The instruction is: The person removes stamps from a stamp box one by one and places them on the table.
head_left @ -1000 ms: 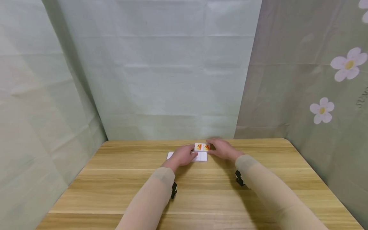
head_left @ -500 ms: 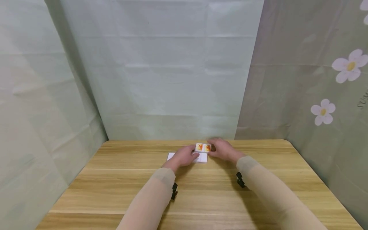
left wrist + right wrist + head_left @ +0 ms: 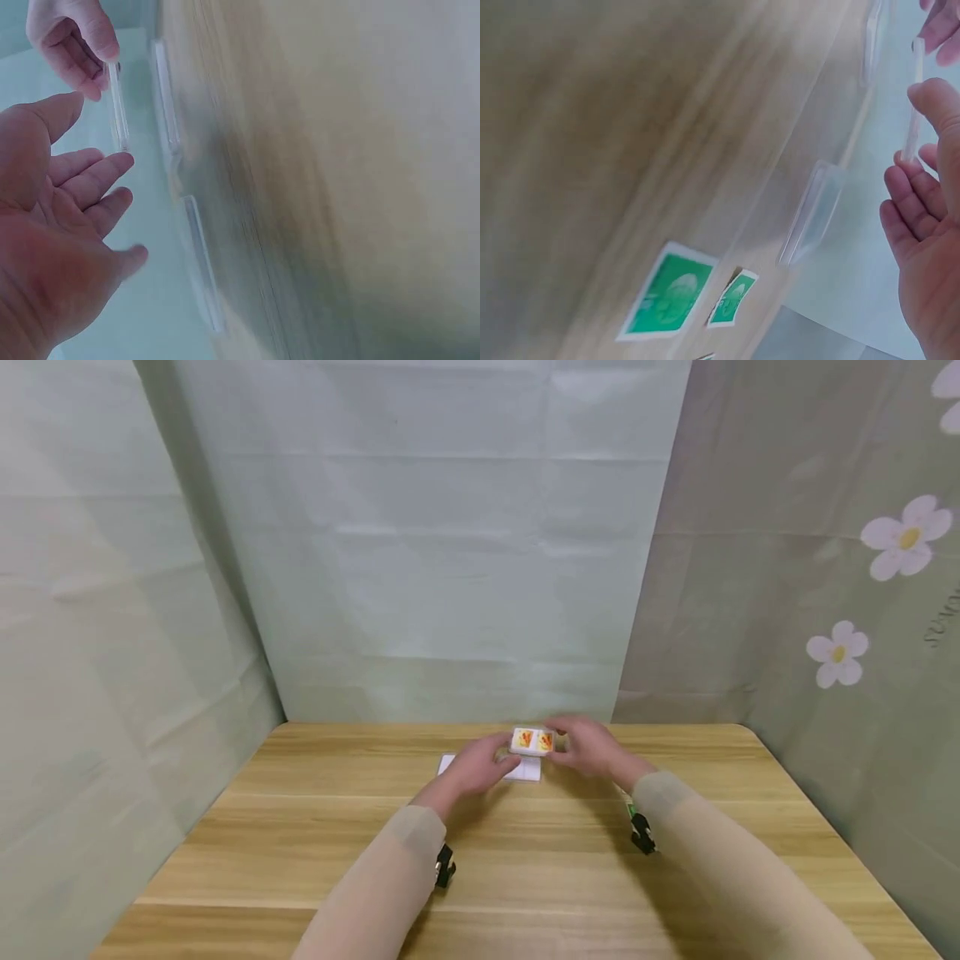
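Lifted a little since half a second ago, the small white tile (image 3: 533, 741) with two orange pictures now sits clear of the wooden table (image 3: 300, 827). One white card (image 3: 491, 767) lies flat at the far middle, beneath the left hand (image 3: 477, 766), whose relaxed fingers touch the tile's left end. Just right, the right hand (image 3: 588, 747) pinches the tile's other end.
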A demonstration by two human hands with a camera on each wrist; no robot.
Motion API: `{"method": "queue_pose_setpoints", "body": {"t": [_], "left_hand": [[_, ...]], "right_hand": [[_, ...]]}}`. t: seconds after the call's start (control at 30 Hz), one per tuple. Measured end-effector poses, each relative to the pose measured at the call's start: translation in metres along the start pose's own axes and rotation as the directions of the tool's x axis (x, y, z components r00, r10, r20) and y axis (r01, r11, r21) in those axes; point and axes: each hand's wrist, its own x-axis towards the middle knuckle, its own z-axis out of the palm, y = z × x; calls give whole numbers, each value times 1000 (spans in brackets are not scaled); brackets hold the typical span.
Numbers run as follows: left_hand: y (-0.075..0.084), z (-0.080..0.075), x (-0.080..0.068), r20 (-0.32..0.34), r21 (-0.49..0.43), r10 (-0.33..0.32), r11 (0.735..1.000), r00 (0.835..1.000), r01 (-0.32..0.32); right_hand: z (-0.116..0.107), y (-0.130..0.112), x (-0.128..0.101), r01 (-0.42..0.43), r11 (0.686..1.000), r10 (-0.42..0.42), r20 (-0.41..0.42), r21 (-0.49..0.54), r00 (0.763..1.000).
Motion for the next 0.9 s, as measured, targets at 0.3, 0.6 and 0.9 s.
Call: {"method": "queue_pose_setpoints", "body": {"t": [0.3, 0.6, 0.9], "left_hand": [[38, -15, -29, 5, 23, -12, 1000, 1000, 12], [57, -7, -74, 16, 65, 7, 998, 1000, -8], [56, 4, -110, 102, 1, 65, 998, 993, -65]], "right_hand": [[-7, -9, -25, 38, 997, -34, -53, 70, 998], [-5, -29, -59, 53, 996, -53, 2, 66, 999], [-1, -50, -92, 18, 996, -26, 81, 93, 996]]}}
